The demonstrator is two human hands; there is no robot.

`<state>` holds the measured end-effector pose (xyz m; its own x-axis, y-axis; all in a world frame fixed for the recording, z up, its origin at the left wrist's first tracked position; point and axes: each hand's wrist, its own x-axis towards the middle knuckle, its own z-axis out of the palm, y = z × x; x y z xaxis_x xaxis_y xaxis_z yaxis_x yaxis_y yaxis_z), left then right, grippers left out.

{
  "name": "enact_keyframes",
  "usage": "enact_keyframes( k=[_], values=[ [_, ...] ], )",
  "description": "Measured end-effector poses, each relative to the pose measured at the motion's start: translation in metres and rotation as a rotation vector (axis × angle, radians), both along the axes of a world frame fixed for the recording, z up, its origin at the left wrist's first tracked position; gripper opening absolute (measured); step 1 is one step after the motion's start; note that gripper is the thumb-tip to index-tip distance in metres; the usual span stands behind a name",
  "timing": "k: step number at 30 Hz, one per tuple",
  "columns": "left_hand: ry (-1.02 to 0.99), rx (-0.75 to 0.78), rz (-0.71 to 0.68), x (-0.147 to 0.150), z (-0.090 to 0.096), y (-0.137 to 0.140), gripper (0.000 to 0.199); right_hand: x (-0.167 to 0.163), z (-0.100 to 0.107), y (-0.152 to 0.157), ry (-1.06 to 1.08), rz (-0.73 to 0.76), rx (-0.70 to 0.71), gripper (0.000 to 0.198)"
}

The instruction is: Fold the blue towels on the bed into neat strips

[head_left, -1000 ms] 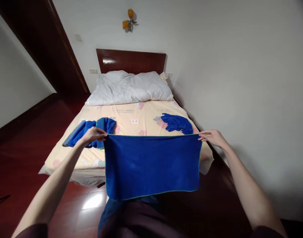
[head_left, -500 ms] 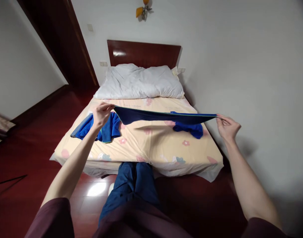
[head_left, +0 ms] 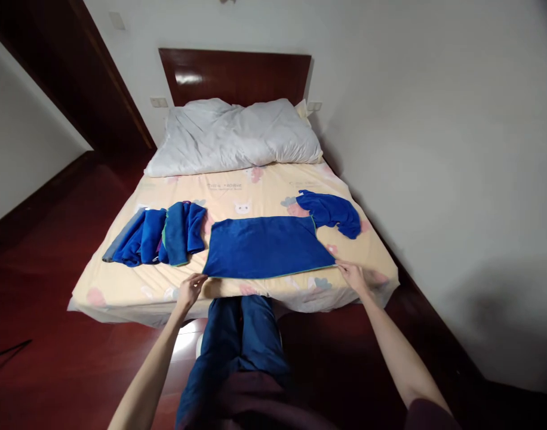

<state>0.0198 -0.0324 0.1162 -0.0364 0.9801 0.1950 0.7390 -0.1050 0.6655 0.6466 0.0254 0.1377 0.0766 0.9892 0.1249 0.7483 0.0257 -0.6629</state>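
Observation:
A blue towel point(head_left: 264, 246) with a thin green edge lies spread on the bed, nearly flat. My left hand point(head_left: 191, 289) pinches its near left corner. The near right corner is between the fingers of my right hand point(head_left: 352, 276). To the left of the towel sit several rolled or folded blue cloths point(head_left: 175, 233) side by side, one at the far left greyer than the others. A crumpled blue cloth point(head_left: 331, 210) lies beyond the towel's right side, close to its far right corner.
The bed point(head_left: 242, 206) has a cream sheet with pink flowers. A bunched white quilt point(head_left: 237, 137) lies by the dark wooden headboard point(head_left: 237, 74). A wall point(head_left: 435, 149) runs along the right. My legs point(head_left: 242, 334) stand against the bed's near edge.
Both hands have come down and closer to me with the towel. It was stretched in the air and now lies on the sheet. The view has tilted downward slightly.

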Motion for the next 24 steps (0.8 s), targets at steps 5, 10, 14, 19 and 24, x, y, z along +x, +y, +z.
enact_keyframes(
  k=[5, 10, 14, 19, 24],
  values=[
    [0.021, -0.147, 0.013, 0.0, -0.035, -0.02, 0.036, 0.012, -0.045, -0.026, -0.114, 0.028, -0.085, 0.027],
    [0.119, -0.205, 0.028, -0.012, -0.034, -0.036, 0.036, 0.028, -0.068, -0.048, -0.144, 0.093, -0.06, 0.032],
    [0.284, -0.164, -0.117, 0.0, -0.021, -0.023, 0.034, 0.032, -0.071, -0.043, -0.121, 0.156, -0.034, 0.032],
    [0.322, 0.025, -0.178, 0.094, -0.02, 0.037, 0.039, 0.02, -0.06, 0.014, -0.103, 0.068, -0.098, 0.036],
    [0.274, 0.077, -0.293, 0.196, -0.055, 0.078, 0.044, 0.004, -0.059, 0.109, -0.237, 0.063, -0.192, 0.044]
  ],
)
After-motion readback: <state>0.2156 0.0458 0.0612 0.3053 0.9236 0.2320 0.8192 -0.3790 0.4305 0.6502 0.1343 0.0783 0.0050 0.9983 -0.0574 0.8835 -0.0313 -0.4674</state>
